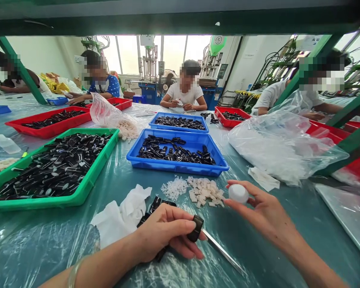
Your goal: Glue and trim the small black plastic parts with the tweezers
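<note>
My left hand (177, 232) pinches a small glossy black plastic part (196, 228) between thumb and fingers. A thin metal tool (223, 252), perhaps tweezers, slants from beside those fingers towards the lower right; its other end is hidden. In the fingertips of my right hand (264, 208) is a small white plastic bottle (239, 193), seen end-on with its round base towards me. More black parts (163, 202) lie behind my left hand, partly covered by it. Just beyond the hands are a heap of cream-coloured small pieces (206, 191) and a heap of white bits (174, 188).
Blue trays (177, 167) of black parts stand ahead, a green tray (88, 186) left, red trays (48, 130) farther off. Crumpled white cloth (121, 216) lies left, a clear plastic bag (285, 148) right. Several people work around the table. A green beam (180, 24) crosses overhead.
</note>
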Action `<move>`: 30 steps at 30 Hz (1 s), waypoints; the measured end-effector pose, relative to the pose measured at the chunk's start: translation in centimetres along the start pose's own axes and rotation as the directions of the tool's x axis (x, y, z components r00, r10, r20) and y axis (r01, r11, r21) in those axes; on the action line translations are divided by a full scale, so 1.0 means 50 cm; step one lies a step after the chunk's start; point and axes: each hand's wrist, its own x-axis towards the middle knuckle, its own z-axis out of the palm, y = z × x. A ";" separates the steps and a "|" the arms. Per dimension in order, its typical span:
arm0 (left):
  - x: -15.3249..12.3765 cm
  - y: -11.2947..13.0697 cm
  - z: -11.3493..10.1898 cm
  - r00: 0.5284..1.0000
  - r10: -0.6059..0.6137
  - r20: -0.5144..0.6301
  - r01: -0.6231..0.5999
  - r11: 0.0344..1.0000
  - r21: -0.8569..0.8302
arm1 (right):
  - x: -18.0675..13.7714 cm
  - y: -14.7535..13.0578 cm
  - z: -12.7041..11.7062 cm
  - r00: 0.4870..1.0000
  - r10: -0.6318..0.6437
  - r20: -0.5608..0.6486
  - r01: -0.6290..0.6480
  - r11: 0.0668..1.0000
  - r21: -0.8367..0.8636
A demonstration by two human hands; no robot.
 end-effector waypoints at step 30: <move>-0.006 -0.004 0.008 0.987 -0.117 0.108 0.112 0.992 0.050 | -0.060 -0.059 0.035 0.721 -0.692 -0.015 0.623 0.659 -0.421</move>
